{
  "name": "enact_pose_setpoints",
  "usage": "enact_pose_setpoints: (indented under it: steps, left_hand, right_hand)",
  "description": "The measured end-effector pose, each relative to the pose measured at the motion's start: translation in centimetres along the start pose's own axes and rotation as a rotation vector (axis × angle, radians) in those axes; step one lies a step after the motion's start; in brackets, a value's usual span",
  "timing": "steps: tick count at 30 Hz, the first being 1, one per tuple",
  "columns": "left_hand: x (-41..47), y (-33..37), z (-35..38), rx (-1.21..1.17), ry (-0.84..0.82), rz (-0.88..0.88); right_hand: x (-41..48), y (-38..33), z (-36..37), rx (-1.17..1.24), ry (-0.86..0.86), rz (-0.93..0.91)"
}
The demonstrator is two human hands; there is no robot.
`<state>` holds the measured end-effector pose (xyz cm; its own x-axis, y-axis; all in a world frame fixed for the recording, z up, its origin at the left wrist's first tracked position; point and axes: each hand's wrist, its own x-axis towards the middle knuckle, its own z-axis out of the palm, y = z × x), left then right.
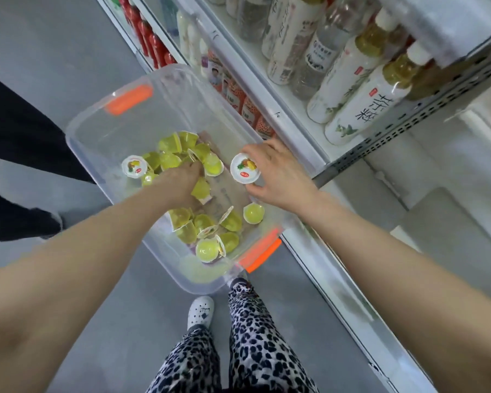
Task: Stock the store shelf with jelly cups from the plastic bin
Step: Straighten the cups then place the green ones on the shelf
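Beside drinks shelf (278, 109) | left hand (182, 180) in bin (102, 131) | right hand (281, 171) holds cup (245, 168)

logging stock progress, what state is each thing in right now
plastic bin: lid off, partly filled
loose jelly cups: sealed, jumbled in the bin
held jelly cup: sealed, lid up
right hand: grips the held jelly cup
left hand: down among the loose jelly cups, grip unclear
tea bottles: capped, on the shelf

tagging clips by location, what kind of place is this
Probably a shop aisle: a shelf lined with rows of bottled drinks, and a clear plastic bin of jelly cups beside it.
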<state>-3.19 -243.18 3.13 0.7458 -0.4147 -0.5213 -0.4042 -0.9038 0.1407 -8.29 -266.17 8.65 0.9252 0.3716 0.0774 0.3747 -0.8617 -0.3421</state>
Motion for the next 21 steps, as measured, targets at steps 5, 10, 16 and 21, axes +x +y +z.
enact_pose_setpoints:
  steps: [5, 10, 16, 21]
  left_hand:
    - [-3.1, 0.0, -2.6, -0.126, 0.176, 0.111]
    - [-6.3, 3.5, -6.1, -0.224, 0.304, 0.281]
    - [-10.4, 10.6, -9.8, -0.301, 0.362, 0.501]
    - [-14.1, 18.5, -12.1, -0.273, 0.379, 0.732]
  right_hand:
    - [-4.2, -2.4, -3.1, 0.059, 0.123, 0.175]
    - [-10.4, -4.2, -6.6, 0.064, 0.298, 0.375]
    - [-19.0, -6.2, -11.2, -0.014, 0.475, 0.612]
    - [-26.9, -8.2, -15.1, -0.065, 0.636, 0.772]
